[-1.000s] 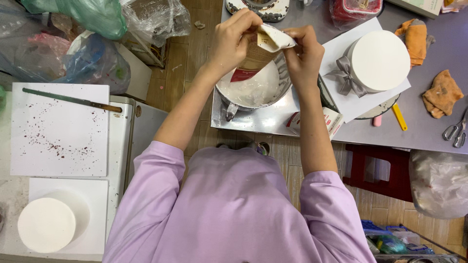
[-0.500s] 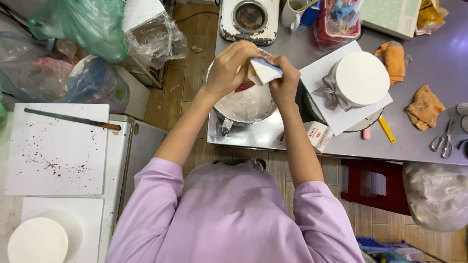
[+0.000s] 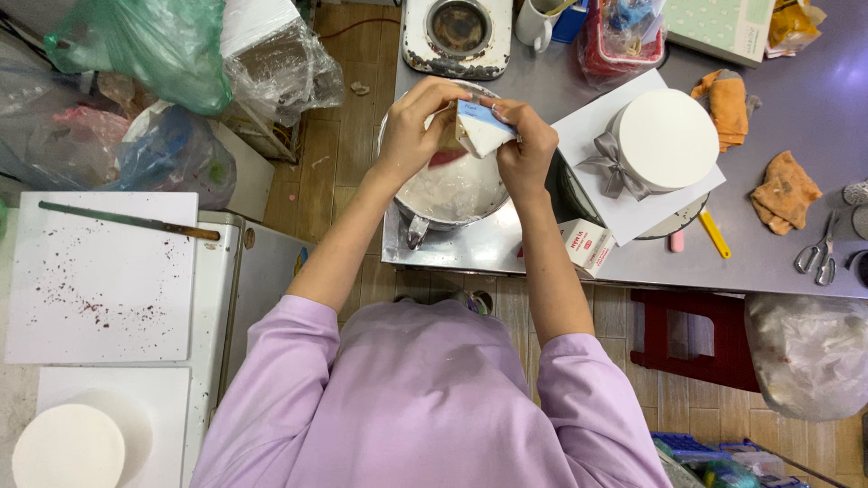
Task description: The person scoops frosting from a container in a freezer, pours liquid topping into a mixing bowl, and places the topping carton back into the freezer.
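Observation:
Both my hands hold a small white and blue carton (image 3: 479,129) over a metal mixing bowl (image 3: 452,194) with white cream inside. My left hand (image 3: 418,126) grips the carton's left side, my right hand (image 3: 527,145) its right side. The bowl stands on a steel table (image 3: 778,253). To the right of my hands a white round cake (image 3: 665,140) with a grey ribbon bow sits on a white square board.
A second small carton (image 3: 586,246) lies by the table's front edge. Orange cloths (image 3: 785,190), scissors (image 3: 818,248) and a yellow-handled tool (image 3: 714,235) lie to the right. A knife (image 3: 127,221) rests on a speckled white board at left; another white cake (image 3: 68,447) is bottom left. A red stool (image 3: 696,334) stands below the table.
The view has shifted down and left, so the table sits lower in frame. My hands have turned the carton from tan side up to its white and blue side, still over the bowl.

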